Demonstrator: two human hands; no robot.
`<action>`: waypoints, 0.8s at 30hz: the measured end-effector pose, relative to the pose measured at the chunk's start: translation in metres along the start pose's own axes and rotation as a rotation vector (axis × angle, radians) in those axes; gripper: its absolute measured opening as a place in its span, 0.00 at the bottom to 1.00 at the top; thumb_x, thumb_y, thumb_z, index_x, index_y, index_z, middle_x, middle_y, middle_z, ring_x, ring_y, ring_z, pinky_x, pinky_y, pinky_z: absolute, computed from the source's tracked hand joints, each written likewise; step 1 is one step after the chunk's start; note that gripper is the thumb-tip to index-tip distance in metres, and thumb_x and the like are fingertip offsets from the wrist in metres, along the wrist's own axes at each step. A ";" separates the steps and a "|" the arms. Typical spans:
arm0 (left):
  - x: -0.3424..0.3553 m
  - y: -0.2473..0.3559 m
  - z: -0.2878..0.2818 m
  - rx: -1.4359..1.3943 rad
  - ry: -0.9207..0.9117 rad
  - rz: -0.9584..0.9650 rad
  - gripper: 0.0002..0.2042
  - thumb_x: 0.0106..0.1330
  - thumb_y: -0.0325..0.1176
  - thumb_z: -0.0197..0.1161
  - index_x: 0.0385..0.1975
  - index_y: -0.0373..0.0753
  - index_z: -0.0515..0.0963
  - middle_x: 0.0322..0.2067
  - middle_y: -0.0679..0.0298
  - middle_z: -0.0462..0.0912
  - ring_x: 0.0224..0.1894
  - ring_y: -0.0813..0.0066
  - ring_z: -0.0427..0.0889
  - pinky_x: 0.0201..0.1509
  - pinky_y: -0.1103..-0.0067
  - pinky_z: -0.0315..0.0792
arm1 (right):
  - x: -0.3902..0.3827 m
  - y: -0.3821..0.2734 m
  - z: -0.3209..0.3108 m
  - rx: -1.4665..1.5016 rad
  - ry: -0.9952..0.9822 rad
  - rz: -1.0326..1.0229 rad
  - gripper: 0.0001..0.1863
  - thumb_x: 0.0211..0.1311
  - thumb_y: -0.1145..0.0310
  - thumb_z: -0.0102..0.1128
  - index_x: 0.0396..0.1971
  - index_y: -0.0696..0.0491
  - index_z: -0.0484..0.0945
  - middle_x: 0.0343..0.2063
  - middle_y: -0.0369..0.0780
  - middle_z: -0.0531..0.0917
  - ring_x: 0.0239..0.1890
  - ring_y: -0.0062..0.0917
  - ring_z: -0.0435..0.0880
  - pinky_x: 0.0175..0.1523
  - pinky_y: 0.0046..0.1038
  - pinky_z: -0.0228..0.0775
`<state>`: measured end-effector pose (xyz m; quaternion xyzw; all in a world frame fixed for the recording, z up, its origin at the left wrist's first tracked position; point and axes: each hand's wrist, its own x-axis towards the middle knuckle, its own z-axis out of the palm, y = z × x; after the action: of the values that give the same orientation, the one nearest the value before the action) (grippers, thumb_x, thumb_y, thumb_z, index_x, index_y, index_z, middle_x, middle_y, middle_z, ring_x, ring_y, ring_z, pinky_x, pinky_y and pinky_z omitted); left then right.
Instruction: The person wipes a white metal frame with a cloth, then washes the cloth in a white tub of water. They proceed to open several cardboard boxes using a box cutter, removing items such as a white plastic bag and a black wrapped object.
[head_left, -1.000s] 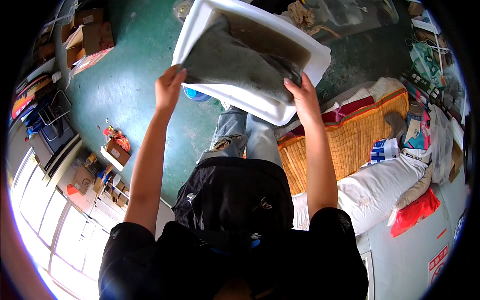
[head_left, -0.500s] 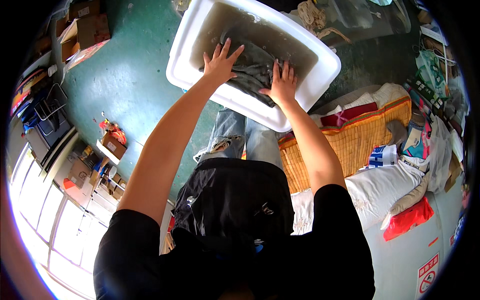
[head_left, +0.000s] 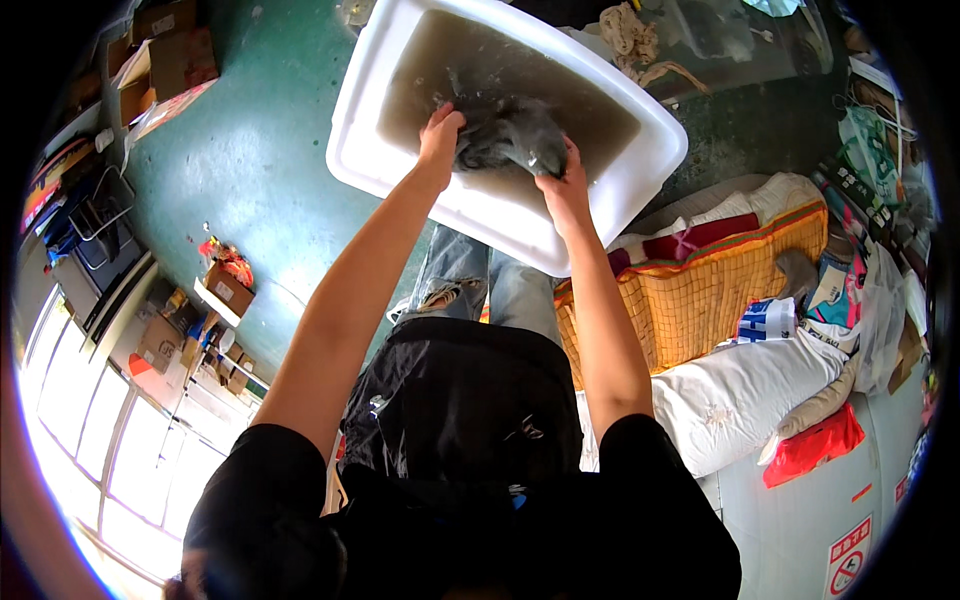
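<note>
Cloth (head_left: 510, 135), dark grey, wet, bunched: one piece, lying between the hands, partly in murky water (head_left: 590, 85) inside a white tub (head_left: 660, 155). Long axis: roughly left to right, its right end slanting towards the worker. Right hand (head_left: 565, 188): the nearer, on that end, thumb and fingers pinching it. Left hand (head_left: 438, 140): at the opposite edge, fingers curled, seemingly touching; whether it grips, blur hides. Bulk of the cloth: right of the left hand, ahead and left of the right. Tub: askew, ahead of the worker's legs (head_left: 525, 295), green floor (head_left: 270, 150) about it. Right side: woven mat (head_left: 690, 290), white pillow (head_left: 750, 395), red bag (head_left: 815, 445). Beyond the tub: rope (head_left: 628, 38). Far left: open carton (head_left: 185, 65), bright window (head_left: 110, 450). Against the worker's front: black bag (head_left: 460, 400).
</note>
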<state>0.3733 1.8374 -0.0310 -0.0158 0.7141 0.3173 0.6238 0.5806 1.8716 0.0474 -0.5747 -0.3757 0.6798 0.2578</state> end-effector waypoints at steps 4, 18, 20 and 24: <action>-0.062 0.064 0.036 -0.471 -0.331 -0.381 0.31 0.64 0.57 0.55 0.60 0.41 0.70 0.55 0.58 0.77 0.56 0.60 0.75 0.64 0.62 0.65 | -0.039 -0.053 0.001 0.390 -0.269 0.105 0.29 0.43 0.81 0.51 0.52 0.59 0.74 0.41 0.39 0.80 0.43 0.21 0.78 0.46 0.21 0.68; -0.063 0.062 0.040 -0.797 -0.334 -0.268 0.17 0.63 0.39 0.50 0.45 0.32 0.74 0.44 0.52 0.80 0.47 0.55 0.80 0.60 0.62 0.71 | -0.019 -0.067 0.034 -0.237 -0.106 -0.353 0.25 0.50 0.63 0.72 0.47 0.60 0.79 0.60 0.41 0.72 0.58 0.34 0.73 0.65 0.35 0.63; -0.065 0.060 0.037 -0.675 -0.393 -0.239 0.17 0.63 0.40 0.50 0.42 0.31 0.74 0.40 0.52 0.80 0.43 0.57 0.81 0.54 0.65 0.74 | -0.016 -0.051 0.063 -0.591 0.008 -0.607 0.20 0.48 0.61 0.72 0.35 0.62 0.83 0.57 0.45 0.75 0.58 0.42 0.72 0.65 0.41 0.61; -0.072 0.049 0.033 -0.707 -0.269 -0.146 0.15 0.61 0.39 0.51 0.40 0.36 0.77 0.39 0.57 0.81 0.41 0.62 0.81 0.49 0.66 0.76 | 0.005 -0.032 0.087 -0.361 0.343 -0.347 0.16 0.51 0.64 0.70 0.32 0.63 0.81 0.38 0.45 0.83 0.39 0.37 0.81 0.47 0.33 0.71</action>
<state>0.3976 1.8651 0.0540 -0.2388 0.4694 0.4978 0.6891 0.4919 1.8754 0.0751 -0.6449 -0.5342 0.4407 0.3234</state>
